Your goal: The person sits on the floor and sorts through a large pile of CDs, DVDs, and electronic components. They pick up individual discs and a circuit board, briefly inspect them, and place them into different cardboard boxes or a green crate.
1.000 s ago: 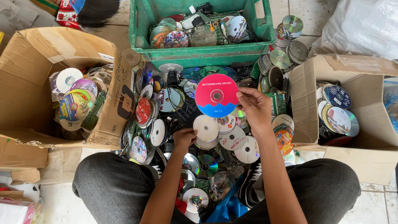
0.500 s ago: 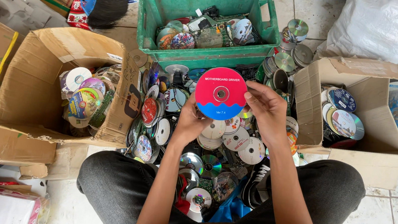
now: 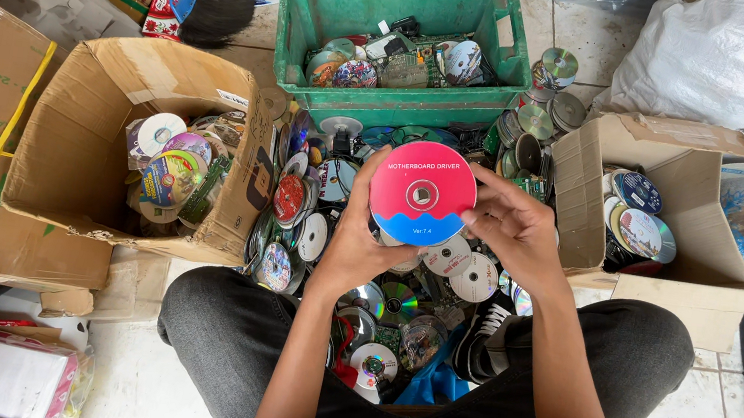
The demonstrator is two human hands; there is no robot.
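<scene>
Head view, only one cam. Both hands up over the pile, sharing one disc [image 3: 422, 193]: pink top, blue wavy band at the bottom, printed face toward the camera. Left hand [image 3: 357, 236] cups the disc's left and lower edge, thumb up along the rim, fingers behind it. Right hand [image 3: 514, 225] pinches the right edge with its fingertips [image 3: 473, 214], the other fingers curled. Disc sits between the two hands, lifted clear of the heap.

Directly under the hands: loose disc pile [image 3: 401, 279] on the floor between the person's knees, dark trousers [image 3: 225, 323] either side. Beyond the hands: green plastic crate [image 3: 306, 12] with discs and a circuit board in it. Left of the left hand: open cardboard box [image 3: 76, 154] part-filled with discs. Right of the right hand: smaller cardboard box [image 3: 678, 180] with discs, well apart from the held one. Stacked discs [image 3: 539, 116] between crate and right box. White sack [image 3: 730, 64] beyond the right box.
</scene>
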